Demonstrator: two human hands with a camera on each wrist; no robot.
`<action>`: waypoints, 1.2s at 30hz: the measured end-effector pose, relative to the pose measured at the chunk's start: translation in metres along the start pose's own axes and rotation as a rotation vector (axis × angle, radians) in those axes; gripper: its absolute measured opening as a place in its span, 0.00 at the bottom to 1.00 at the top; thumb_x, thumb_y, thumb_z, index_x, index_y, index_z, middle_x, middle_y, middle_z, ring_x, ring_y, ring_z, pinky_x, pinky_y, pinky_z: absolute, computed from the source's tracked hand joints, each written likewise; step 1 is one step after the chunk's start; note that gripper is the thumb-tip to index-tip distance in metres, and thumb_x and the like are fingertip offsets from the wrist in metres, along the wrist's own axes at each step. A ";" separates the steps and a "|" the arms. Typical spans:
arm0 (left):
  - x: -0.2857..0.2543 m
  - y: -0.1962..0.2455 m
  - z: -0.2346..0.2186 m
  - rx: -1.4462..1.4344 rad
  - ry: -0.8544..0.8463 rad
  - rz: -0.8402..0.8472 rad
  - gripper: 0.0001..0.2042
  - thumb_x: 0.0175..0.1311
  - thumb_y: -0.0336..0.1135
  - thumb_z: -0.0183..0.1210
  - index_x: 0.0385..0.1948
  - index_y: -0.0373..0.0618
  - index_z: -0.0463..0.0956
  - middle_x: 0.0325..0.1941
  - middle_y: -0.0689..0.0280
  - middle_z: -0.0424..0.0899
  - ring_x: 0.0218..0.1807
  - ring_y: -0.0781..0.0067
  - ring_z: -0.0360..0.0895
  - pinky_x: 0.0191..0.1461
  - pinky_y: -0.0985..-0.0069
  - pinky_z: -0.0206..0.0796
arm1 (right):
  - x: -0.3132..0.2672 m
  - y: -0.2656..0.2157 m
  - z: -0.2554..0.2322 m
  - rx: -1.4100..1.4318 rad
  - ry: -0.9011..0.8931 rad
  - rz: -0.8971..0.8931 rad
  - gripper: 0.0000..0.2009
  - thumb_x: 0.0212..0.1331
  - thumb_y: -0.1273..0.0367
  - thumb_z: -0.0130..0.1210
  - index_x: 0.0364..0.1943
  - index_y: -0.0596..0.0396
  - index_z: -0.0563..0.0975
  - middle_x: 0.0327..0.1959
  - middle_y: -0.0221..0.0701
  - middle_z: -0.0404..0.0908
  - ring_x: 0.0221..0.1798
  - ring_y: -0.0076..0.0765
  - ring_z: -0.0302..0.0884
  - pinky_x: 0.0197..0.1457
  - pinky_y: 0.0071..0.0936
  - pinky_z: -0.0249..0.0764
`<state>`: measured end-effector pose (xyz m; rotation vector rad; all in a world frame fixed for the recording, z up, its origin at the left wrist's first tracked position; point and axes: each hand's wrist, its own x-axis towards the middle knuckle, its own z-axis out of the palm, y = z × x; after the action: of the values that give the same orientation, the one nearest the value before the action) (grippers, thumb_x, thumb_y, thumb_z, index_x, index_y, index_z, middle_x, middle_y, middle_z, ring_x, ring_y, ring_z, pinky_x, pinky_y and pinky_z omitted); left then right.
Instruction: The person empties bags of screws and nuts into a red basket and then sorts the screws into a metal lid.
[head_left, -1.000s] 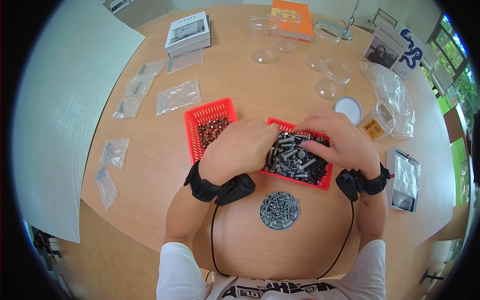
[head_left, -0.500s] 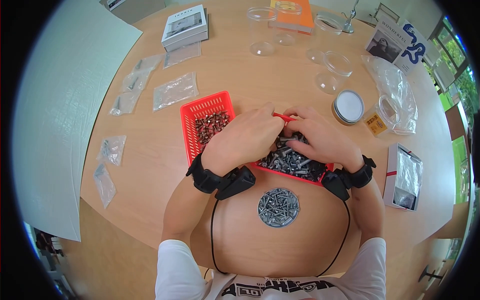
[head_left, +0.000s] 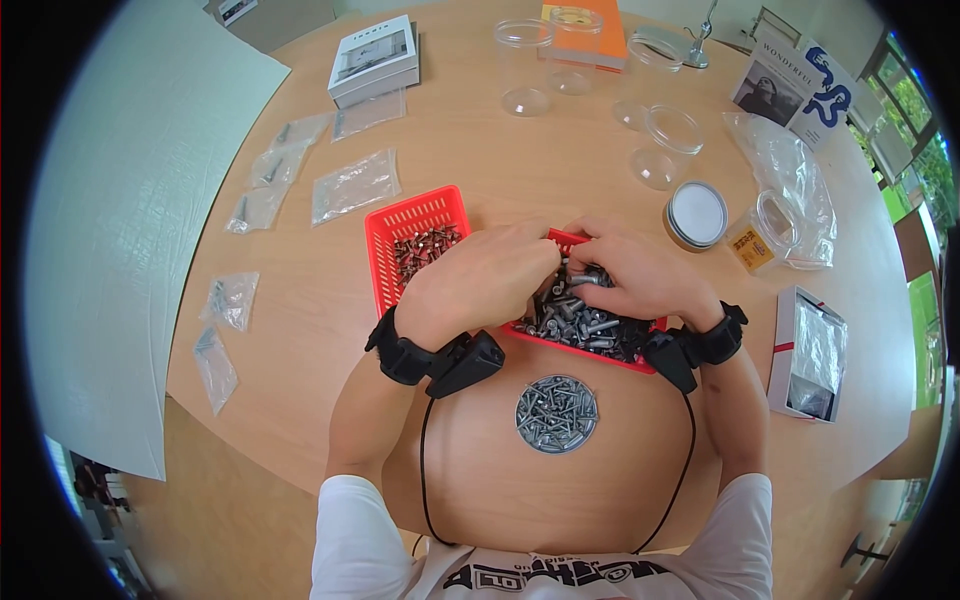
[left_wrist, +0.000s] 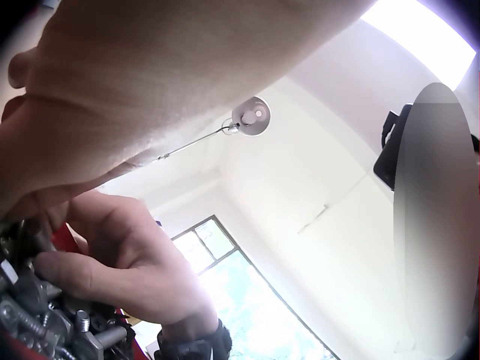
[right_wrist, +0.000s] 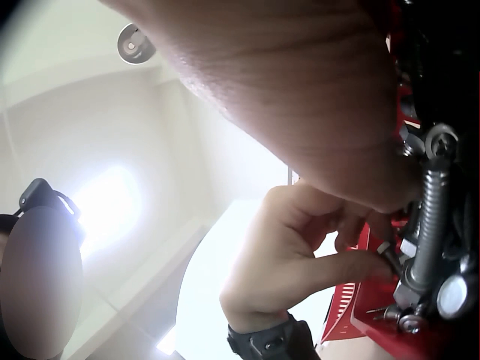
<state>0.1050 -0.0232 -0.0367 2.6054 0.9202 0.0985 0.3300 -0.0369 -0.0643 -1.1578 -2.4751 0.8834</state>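
A red basket (head_left: 590,350) of mixed grey bolts (head_left: 575,322) sits in front of the person, with both hands reaching into it. Over its left end is the left hand (head_left: 485,275), fingers bent downward. In the right wrist view its thumb and fingers pinch a small bolt (right_wrist: 390,256). The right hand (head_left: 650,280) bends over the back of the basket, close beside the left. Its thumb (left_wrist: 71,274) lies against the bolts in the left wrist view; I cannot tell whether it grips one. A second red basket (head_left: 380,255), holding copper-coloured screws (head_left: 425,250), stands to the left.
A round dish of silver screws (head_left: 556,414) lies nearest the body. Plastic bags (head_left: 355,187) and books (head_left: 375,60) occupy the left and back. Clear jars (head_left: 525,65), a lidded tin (head_left: 697,215), a labelled tub (head_left: 762,240) and an open box (head_left: 808,355) stand beyond and right.
The right hand has moved left, in beside the left hand, uncovering the lidded tin and the basket's right end. The left hand stays at the basket's left end.
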 end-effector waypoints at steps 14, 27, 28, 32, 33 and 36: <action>-0.008 0.003 -0.026 0.017 0.117 -0.048 0.06 0.63 0.27 0.56 0.36 0.35 0.79 0.42 0.56 0.81 0.50 0.53 0.76 0.53 0.66 0.69 | -0.007 -0.013 0.004 -0.171 0.068 0.017 0.12 0.55 0.71 0.59 0.43 0.56 0.84 0.67 0.48 0.69 0.68 0.56 0.65 0.70 0.43 0.65; -0.006 0.008 -0.033 -0.116 0.152 -0.045 0.08 0.66 0.32 0.54 0.37 0.34 0.75 0.38 0.46 0.82 0.46 0.42 0.79 0.49 0.56 0.71 | 0.001 -0.012 -0.003 -0.170 -0.071 0.058 0.12 0.51 0.73 0.56 0.42 0.57 0.81 0.60 0.43 0.72 0.64 0.52 0.69 0.67 0.40 0.68; -0.007 0.008 -0.034 -0.116 0.154 -0.036 0.08 0.66 0.32 0.55 0.37 0.34 0.75 0.37 0.46 0.82 0.45 0.42 0.79 0.49 0.56 0.71 | 0.003 -0.014 -0.006 -0.161 -0.130 0.104 0.12 0.52 0.73 0.56 0.42 0.57 0.81 0.59 0.42 0.72 0.63 0.51 0.69 0.66 0.39 0.68; -0.006 0.002 -0.030 -0.125 0.223 0.024 0.07 0.64 0.30 0.57 0.35 0.35 0.73 0.33 0.48 0.83 0.38 0.45 0.80 0.42 0.61 0.71 | 0.000 -0.010 -0.007 -0.115 -0.116 0.047 0.12 0.53 0.73 0.58 0.43 0.58 0.80 0.56 0.41 0.73 0.60 0.50 0.70 0.65 0.38 0.68; -0.005 0.001 -0.030 -0.127 0.224 0.024 0.07 0.63 0.30 0.57 0.35 0.34 0.73 0.33 0.48 0.82 0.38 0.45 0.80 0.42 0.61 0.71 | -0.001 -0.010 -0.006 -0.093 -0.088 0.021 0.12 0.54 0.73 0.59 0.43 0.58 0.80 0.56 0.41 0.73 0.60 0.50 0.70 0.65 0.38 0.68; -0.004 0.001 -0.032 -0.132 0.202 0.016 0.07 0.62 0.29 0.58 0.35 0.34 0.73 0.33 0.48 0.82 0.38 0.46 0.80 0.42 0.61 0.72 | -0.003 -0.007 -0.007 -0.033 -0.010 -0.049 0.10 0.56 0.72 0.59 0.43 0.58 0.80 0.57 0.41 0.72 0.61 0.48 0.70 0.65 0.38 0.67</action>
<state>0.0964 -0.0162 -0.0062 2.5137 0.9260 0.4193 0.3316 -0.0396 -0.0545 -1.1006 -2.5241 0.8398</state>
